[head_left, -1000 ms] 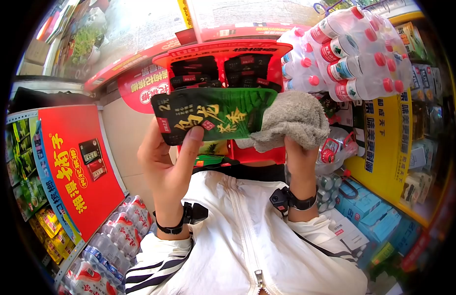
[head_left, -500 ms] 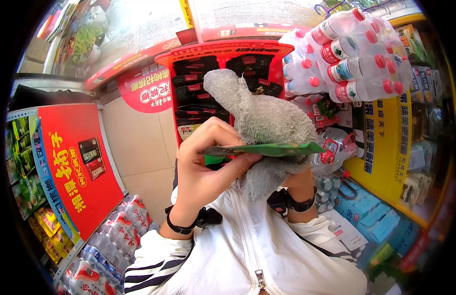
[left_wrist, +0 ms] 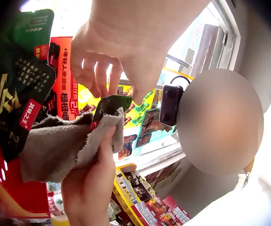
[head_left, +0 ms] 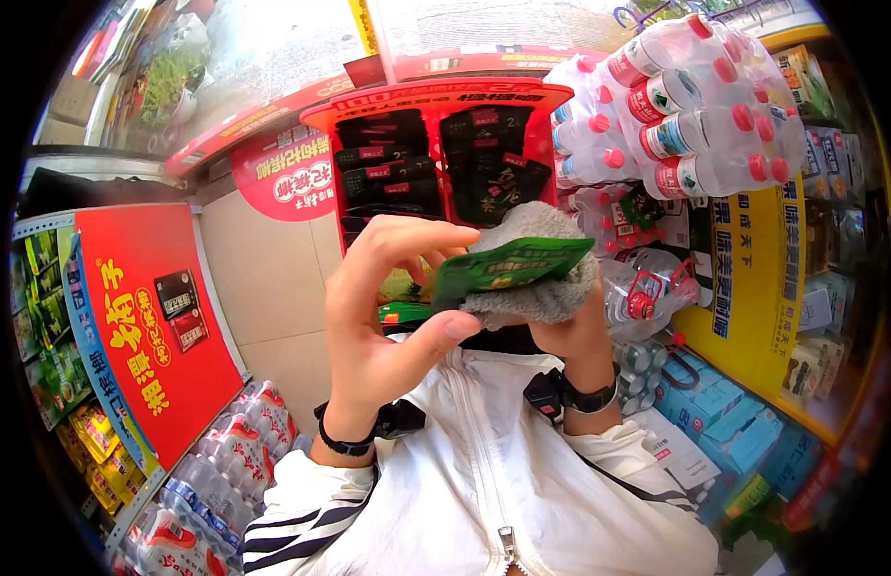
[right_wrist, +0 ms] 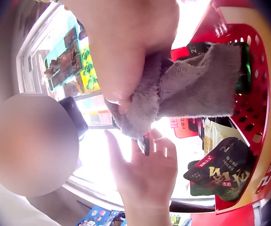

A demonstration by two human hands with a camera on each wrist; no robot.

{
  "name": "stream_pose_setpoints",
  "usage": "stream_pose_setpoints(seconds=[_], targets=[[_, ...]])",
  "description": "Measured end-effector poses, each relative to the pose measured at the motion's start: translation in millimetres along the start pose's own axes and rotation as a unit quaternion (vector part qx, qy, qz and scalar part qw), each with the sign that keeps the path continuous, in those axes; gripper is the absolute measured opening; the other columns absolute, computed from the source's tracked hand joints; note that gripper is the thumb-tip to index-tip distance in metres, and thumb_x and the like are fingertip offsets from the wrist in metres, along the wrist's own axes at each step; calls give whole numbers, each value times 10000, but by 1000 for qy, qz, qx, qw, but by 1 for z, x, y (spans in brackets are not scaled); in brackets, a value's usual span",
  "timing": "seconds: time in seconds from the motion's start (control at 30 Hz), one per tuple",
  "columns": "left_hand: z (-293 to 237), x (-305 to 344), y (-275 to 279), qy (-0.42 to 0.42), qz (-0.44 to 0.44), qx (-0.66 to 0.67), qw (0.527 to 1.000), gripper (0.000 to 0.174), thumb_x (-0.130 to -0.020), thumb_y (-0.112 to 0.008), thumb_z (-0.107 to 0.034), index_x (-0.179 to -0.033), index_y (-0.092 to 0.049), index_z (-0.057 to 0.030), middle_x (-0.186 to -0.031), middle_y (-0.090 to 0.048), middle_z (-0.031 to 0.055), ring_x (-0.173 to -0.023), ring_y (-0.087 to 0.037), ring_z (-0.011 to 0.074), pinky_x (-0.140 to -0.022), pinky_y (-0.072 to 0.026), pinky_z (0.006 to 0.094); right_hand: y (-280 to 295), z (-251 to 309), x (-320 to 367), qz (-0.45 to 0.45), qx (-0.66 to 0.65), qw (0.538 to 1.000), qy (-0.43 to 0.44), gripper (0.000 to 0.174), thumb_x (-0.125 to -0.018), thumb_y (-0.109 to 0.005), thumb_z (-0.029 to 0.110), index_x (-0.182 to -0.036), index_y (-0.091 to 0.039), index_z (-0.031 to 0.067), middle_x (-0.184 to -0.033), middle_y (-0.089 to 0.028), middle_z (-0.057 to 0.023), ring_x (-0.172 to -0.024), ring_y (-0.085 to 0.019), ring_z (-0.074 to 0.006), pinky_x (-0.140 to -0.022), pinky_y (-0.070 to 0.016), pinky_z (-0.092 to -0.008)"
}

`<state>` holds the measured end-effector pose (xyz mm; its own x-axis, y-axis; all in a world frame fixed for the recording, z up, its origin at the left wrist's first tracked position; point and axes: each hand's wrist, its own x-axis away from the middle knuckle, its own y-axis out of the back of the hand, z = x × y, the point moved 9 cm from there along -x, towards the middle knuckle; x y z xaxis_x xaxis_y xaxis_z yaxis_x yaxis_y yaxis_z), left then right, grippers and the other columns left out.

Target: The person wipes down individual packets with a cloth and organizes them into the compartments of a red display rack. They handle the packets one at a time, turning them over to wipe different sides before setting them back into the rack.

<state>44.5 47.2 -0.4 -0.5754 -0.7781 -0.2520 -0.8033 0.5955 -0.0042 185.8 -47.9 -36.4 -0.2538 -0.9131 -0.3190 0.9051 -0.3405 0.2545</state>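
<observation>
the green packet [head_left: 511,263], pinched by the left hand [head_left: 369,298] a moment earlier, had been let go: the left fingers were spread wide around its near end, though whether a tip touched it could not be told. it was now gripped through the grey cloth [head_left: 537,303] by the right hand [head_left: 572,331], over the near edge of the red rack [head_left: 436,97]. support seemed thus to have been handed across.

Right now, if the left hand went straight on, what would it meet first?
The left hand would likely meet the thin green packet, then the fuzzy grey cloth; depth is unclear.
</observation>
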Motion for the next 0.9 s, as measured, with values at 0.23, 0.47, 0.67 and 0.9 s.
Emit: stream_pose_setpoints(seconds=[0.23,0.47,0.67,0.9], targets=[[-1,2,-20,8,71,-21,997,291,-740,-799,-72,-1016,-717,-26,-972,-720,79,-915,-637,227,-805,-479,343,-12,19,-10,46,32,990,130,313,-593,-757,64,-880,-645,8,-833,-630,-130,-685,-574,-339,-620,-437,-395],[-4,5,-31,-64,29,66,995,202,-853,-688,-89,-1050,-700,-45,-1050,-662,76,-1031,-546,260,-958,-391,392,-7,15,-4,9,-28,999,16,376,-661,-817,64,-1006,-677,18,-1024,-683,-148,-941,-660,-359,-839,-511,-429],[-3,7,-37,-58,36,94,993,195,-882,-672,-118,-1061,-687,-42,-1111,-629,98,-1084,-519,266,-976,-379,396,-8,13,2,-19,-56,998,-11,429,-673,-823,47,-1073,-671,27,-1077,-691,-143,-998,-672,-345,-886,-511,-409],[7,12,-37,-7,10,141,990,190,-903,-649,-98,-1081,-679,-39,-1080,-635,101,-1088,-523,260,-976,-380,389,-8,14,6,-30,30,999,29,346,-680,-799,67,-993,-664,10,-968,-687,-144,-862,-686,-350,-758,-530,-399]])
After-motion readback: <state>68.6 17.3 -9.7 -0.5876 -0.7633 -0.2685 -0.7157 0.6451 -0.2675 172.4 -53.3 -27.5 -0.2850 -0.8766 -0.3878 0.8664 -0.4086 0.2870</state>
